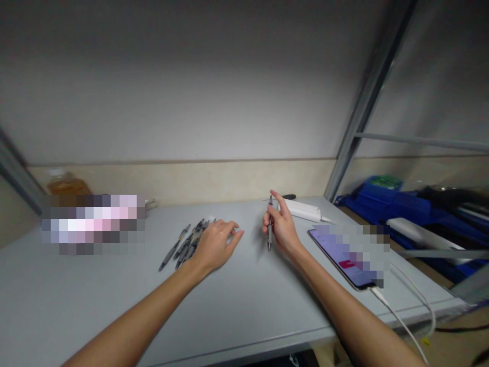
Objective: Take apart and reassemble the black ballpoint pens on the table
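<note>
- A pile of pens (187, 242) lay on the table (76, 295), under the left hand (216, 244).
- Right of it, the right hand (280, 227) held one pen (269, 224) upright.
- A phone (344, 257) lay further right, a tube (305, 210) behind it.

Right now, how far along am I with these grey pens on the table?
Done: nothing shows as finished; no sorted or set-aside pens are visible. In hand: the right hand holds one slim grey pen upright, while the left hand rests on the loose pile of grey pens on the pale grey table. Left: that pile, several pens.
</note>
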`<state>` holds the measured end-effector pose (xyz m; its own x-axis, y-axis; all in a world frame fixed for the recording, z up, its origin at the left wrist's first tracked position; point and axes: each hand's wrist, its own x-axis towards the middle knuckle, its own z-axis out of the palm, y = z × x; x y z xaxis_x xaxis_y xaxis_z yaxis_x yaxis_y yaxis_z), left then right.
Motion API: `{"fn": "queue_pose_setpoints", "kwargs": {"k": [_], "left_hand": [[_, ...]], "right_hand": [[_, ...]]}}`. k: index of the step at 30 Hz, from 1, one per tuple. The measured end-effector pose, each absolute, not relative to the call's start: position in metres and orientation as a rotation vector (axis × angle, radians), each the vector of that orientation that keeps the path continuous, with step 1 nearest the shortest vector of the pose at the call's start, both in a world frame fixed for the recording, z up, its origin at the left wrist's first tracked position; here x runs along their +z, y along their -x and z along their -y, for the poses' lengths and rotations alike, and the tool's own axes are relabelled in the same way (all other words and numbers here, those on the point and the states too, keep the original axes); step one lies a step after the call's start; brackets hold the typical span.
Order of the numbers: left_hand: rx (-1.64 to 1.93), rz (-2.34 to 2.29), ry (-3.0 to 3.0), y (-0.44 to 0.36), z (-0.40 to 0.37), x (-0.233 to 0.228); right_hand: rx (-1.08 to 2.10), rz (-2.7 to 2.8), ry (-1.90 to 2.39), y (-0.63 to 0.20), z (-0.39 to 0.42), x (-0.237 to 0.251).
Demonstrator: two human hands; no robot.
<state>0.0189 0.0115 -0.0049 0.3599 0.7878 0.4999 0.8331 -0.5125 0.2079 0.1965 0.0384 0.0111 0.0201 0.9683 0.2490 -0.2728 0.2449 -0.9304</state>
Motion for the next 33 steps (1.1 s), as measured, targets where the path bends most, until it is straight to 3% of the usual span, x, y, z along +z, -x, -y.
{"fn": "queue_pose_setpoints", "kwargs": {"k": [13,33], "left_hand": [[-0.769,1.616,2.431,-0.007,-0.025,-0.008],[-0.284,1.801,2.181,-0.004,-0.023,-0.005]], "right_hand": [[1.12,1.128,0.8,-0.199,-0.036,0.018],[1.041,1.215,0.774,-0.2,-0.036,0.015]]}}
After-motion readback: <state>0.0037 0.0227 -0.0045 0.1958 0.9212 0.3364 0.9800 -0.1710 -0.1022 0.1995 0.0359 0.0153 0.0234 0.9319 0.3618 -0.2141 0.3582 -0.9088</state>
